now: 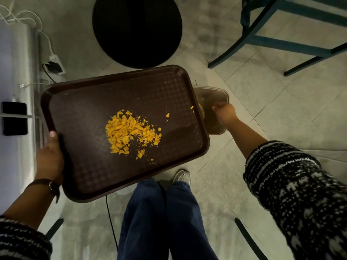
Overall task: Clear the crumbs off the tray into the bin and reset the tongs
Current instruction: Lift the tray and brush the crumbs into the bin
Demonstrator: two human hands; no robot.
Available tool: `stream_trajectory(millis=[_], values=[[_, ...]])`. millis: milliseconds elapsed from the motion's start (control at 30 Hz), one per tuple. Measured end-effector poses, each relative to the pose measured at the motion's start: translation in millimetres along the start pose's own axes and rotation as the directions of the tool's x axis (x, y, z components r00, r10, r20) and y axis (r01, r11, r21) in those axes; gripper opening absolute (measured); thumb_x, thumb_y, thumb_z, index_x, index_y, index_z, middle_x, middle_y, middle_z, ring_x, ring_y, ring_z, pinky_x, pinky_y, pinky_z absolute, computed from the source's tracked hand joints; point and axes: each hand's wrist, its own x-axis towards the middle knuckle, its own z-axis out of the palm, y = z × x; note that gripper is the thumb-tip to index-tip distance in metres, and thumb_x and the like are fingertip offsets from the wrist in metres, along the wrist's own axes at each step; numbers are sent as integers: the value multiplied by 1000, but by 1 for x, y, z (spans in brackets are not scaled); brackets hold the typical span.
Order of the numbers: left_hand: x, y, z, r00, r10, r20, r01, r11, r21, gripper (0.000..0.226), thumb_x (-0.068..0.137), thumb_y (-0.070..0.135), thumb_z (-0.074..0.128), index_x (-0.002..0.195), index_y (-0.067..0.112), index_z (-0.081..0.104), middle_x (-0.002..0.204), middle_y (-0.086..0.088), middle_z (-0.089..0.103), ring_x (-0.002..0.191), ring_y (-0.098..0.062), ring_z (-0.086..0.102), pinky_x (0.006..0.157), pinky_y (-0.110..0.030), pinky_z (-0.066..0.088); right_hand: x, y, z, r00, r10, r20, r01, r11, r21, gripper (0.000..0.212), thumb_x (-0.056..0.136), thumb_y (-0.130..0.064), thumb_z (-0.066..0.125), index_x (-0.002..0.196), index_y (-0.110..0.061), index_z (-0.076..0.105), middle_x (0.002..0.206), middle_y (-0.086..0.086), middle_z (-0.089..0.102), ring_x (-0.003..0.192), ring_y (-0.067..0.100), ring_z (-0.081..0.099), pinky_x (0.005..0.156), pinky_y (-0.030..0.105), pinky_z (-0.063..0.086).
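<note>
Left hand point(50, 155) clamped on near-left edge of brown tray point(90, 166), held above tiled floor. Orange crumbs point(129, 133) heaped mid-tray, few strays toward right rim. Right hand point(224, 113) closed on lid of small bin point(216, 94), just beyond tray's right edge.

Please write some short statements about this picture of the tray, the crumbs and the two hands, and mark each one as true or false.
1. The left hand holds the dark brown rectangular plastic tray at its edge. True.
2. The orange crumbs are already gone from the tray. False: a pile lies near its middle, with a few loose bits toward its right edge.
3. The right hand is at the brownish bin lid beside the tray. True.
4. Metal tongs lie on the tray. False: no tongs are visible anywhere.
5. The right hand grips the tray too. False: only the left hand holds it.
</note>
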Motion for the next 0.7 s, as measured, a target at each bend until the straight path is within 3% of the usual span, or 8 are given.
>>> stream_trajectory(millis=[100, 200, 300, 367, 500, 600, 700], values=[[-28, 20, 7, 1000, 5, 15, -5, 999, -46, 89, 80, 79, 28, 128, 8, 53, 132, -21, 52, 118, -40, 50, 102, -50, 39, -16, -9, 1, 981, -110, -161, 122, 990, 67, 33, 96, -17, 48, 125, -5, 54, 125, 14, 60, 116, 28, 55, 95, 29, 42], [-37, 30, 16, 999, 43, 13, -42, 997, -71, 74, 93, 62, 28, 124, 1, 55, 129, -26, 52, 116, -40, 50, 98, -42, 39, -48, -26, 9, 879, -385, -281, 418, 906, 68, 29, 93, -26, 53, 118, -12, 59, 116, 6, 63, 107, 18, 58, 90, 26, 44], [-47, 42, 25, 999, 47, -12, -48, 994, -97, 66, 96, 55, 31, 117, -1, 59, 118, -25, 56, 106, -37, 52, 87, -34, 36, -86, -39, 32, 735, -665, -133, 662, 746, -73, 42, 90, -40, 55, 124, -16, 55, 122, 5, 58, 115, 17, 49, 100, 31, 37], [-52, 47, 32, 999, 28, 17, -25, 988, -155, 62, 94, 59, 34, 105, 5, 63, 104, -14, 57, 96, -29, 53, 84, -32, 37, -106, -48, 52, 659, -752, 15, 748, 653, -119, 58, 87, -49, 55, 133, -15, 48, 133, 7, 52, 127, 21, 41, 109, 39, 30], [-60, 52, 42, 998, 36, 43, -26, 978, -207, 51, 92, 61, 37, 83, 16, 60, 96, -5, 57, 89, -24, 53, 82, -31, 40, -128, -61, 86, 616, -783, 87, 786, 602, -141, 91, 74, -62, 62, 145, -13, 30, 152, 8, 30, 144, 24, 17, 117, 46, 3], [-65, 55, 49, 997, 40, 73, -21, 970, -244, 47, 92, 60, 38, 87, 19, 59, 94, -1, 59, 86, -20, 55, 83, -30, 41, -132, -67, 101, 631, -773, 66, 764, 605, -226, 108, 68, -72, 59, 148, -14, 17, 157, 9, 18, 146, 25, 7, 117, 51, -4], [-66, 54, 51, 994, 48, 96, -22, 967, -252, 44, 91, 60, 38, 78, 23, 59, 81, 9, 58, 76, -9, 55, 81, -30, 41, -129, -72, 109, 614, -786, 75, 761, 564, -320, 105, 72, -74, 52, 149, -13, 13, 157, 10, 14, 146, 26, 5, 116, 52, -4]])
